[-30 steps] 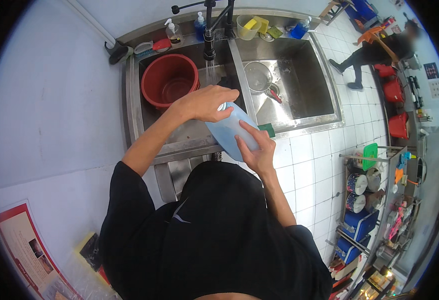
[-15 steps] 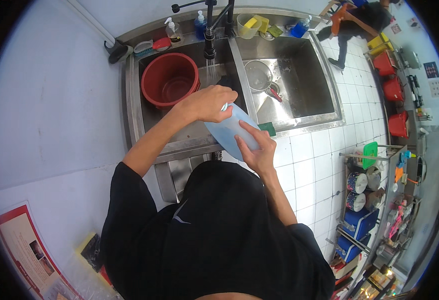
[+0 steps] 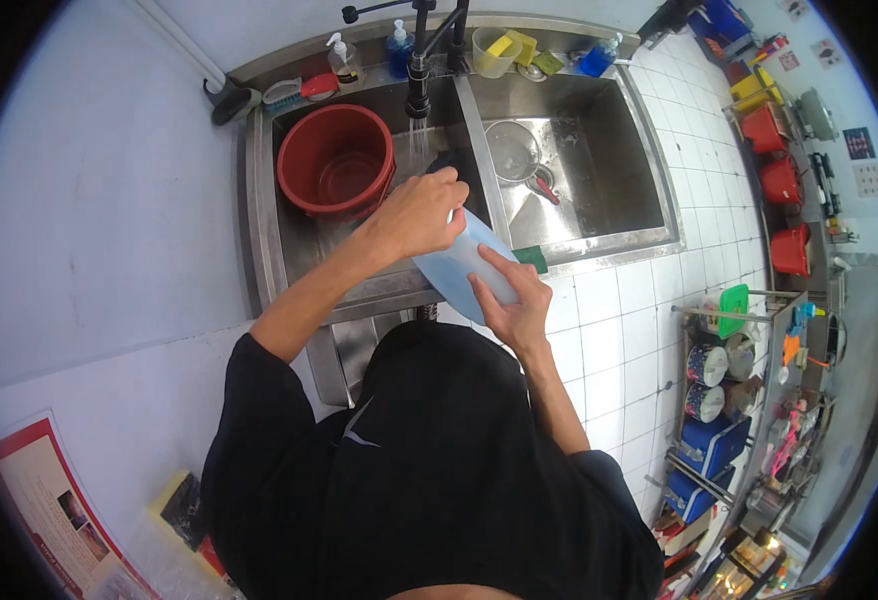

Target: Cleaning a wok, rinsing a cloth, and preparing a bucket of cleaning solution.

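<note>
I hold a pale blue, translucent plastic container (image 3: 456,275), tilted over the front edge of the sink. My left hand (image 3: 421,212) is closed on its upper rim, with the fingers bent over the edge. My right hand (image 3: 519,305) grips its right side, thumb and fingers apart across the surface. Just beyond my left hand, water runs from the black faucet (image 3: 418,90) into the left basin (image 3: 304,235). A dark item (image 3: 446,160) lies there, partly hidden by my hand. A red bucket (image 3: 337,160) stands in the same basin.
The right basin (image 3: 619,170) holds a round strainer (image 3: 512,150) and a red-handled tool (image 3: 546,190). Behind the basins stand pump bottles (image 3: 344,60), a tub with sponges (image 3: 492,55) and a brush (image 3: 284,95). A green pad (image 3: 531,259) sits on the front rim. Loaded shelving (image 3: 719,390) stands right.
My hands keep hold of the container, with only a slight shift of the left wrist. The person walking at the upper right has mostly gone from view. Water still runs.
</note>
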Demonstrator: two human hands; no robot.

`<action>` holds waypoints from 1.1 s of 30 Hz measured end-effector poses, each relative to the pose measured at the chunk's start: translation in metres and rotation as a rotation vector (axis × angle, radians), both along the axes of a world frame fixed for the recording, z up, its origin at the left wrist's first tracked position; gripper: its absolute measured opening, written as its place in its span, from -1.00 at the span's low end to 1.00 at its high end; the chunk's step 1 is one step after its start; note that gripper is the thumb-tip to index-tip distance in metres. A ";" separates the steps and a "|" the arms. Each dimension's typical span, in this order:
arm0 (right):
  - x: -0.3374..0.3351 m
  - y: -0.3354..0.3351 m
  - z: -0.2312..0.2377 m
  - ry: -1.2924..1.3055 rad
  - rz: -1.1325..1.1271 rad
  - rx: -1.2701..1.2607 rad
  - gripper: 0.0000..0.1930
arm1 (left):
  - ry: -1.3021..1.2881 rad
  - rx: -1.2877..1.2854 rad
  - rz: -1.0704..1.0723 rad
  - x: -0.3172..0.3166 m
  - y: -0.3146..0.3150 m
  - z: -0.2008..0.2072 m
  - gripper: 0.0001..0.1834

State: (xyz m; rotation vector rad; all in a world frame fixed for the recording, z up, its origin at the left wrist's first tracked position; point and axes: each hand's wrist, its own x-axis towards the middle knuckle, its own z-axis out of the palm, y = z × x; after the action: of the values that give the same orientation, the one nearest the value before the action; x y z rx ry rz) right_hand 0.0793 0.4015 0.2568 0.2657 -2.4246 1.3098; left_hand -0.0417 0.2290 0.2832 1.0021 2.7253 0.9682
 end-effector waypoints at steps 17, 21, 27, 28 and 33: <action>-0.019 0.001 -0.013 0.094 0.084 -0.044 -0.65 | -0.835 0.916 0.705 0.020 -0.056 -0.188 -0.96; -0.056 -0.023 0.011 -0.095 0.218 0.035 -0.67 | -1.001 0.885 0.664 0.025 -0.042 -0.244 -0.85; -0.132 -0.093 0.060 -0.191 0.371 0.237 -0.68 | -1.301 1.232 0.626 0.028 -0.028 -0.245 -0.71; -0.150 -0.101 0.062 -0.165 0.420 0.298 -0.68 | -1.304 1.260 0.655 0.030 -0.024 -0.213 -0.70; -0.230 -0.163 0.052 -0.343 0.526 0.554 -0.69 | -1.464 1.374 0.602 0.031 -0.011 -0.243 -0.64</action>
State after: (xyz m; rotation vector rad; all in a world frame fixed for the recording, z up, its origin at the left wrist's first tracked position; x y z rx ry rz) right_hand -0.1508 0.2383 0.3090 0.9479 -3.1230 0.8722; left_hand -0.0104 0.2184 0.0400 -0.6022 0.8570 2.3190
